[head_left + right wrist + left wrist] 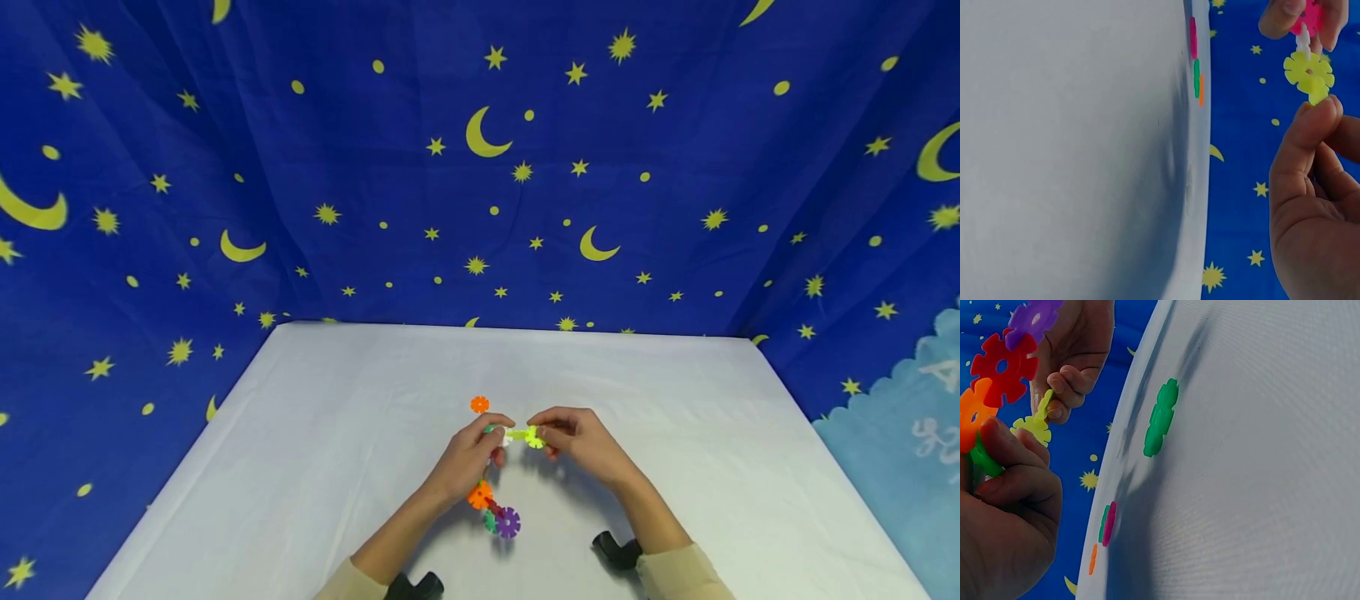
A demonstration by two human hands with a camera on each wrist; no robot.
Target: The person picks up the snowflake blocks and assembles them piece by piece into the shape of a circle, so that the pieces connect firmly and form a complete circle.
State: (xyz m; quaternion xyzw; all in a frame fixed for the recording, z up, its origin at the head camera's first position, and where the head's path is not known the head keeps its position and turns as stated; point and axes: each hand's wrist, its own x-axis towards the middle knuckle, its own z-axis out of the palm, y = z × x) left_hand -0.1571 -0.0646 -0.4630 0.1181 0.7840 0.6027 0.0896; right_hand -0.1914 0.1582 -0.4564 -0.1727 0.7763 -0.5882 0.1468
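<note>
Though partial, letters (930,430) beyond right hand (591,440)

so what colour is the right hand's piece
The piece is yellow, clearest in the right wrist view.

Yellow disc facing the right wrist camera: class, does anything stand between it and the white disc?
Nothing visible does: the yellow disc appears to touch the white disc. On the opposite side, the right hand pinches another yellow disc.
</note>
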